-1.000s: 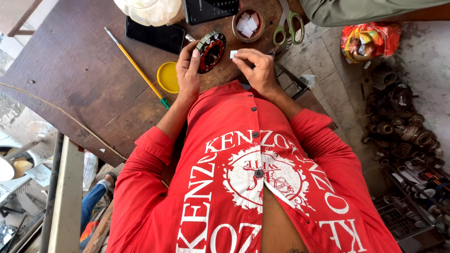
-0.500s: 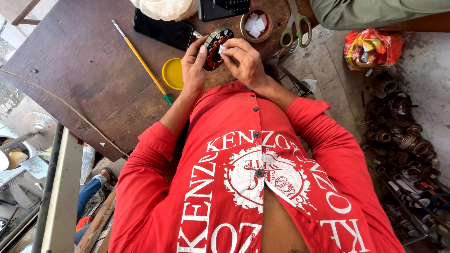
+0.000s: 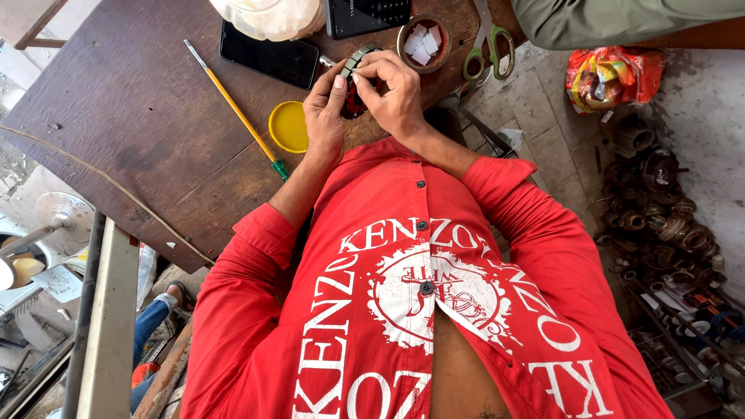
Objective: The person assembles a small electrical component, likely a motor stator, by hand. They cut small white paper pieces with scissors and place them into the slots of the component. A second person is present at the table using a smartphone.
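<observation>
Both hands close on a ring-shaped motor core at the counter's far edge.

Left hand (image 3: 326, 116) cradles the motor core (image 3: 353, 77); right hand (image 3: 396, 93) pinches at its rim. Best held steady, fingertips working slot by slot, near the bowl of paper slips (image 3: 424, 43) on the counter (image 3: 140, 132).

Matt, scuffed dark wood desk (image 3: 140, 116); glossy black glass phone (image 3: 269, 57); smooth yellow plastic lid (image 3: 289, 126); metal scissors (image 3: 487, 46), green plastic handles.

Red buttoned shirt (image 3: 403, 310), white print, cuffed sleeves
</observation>
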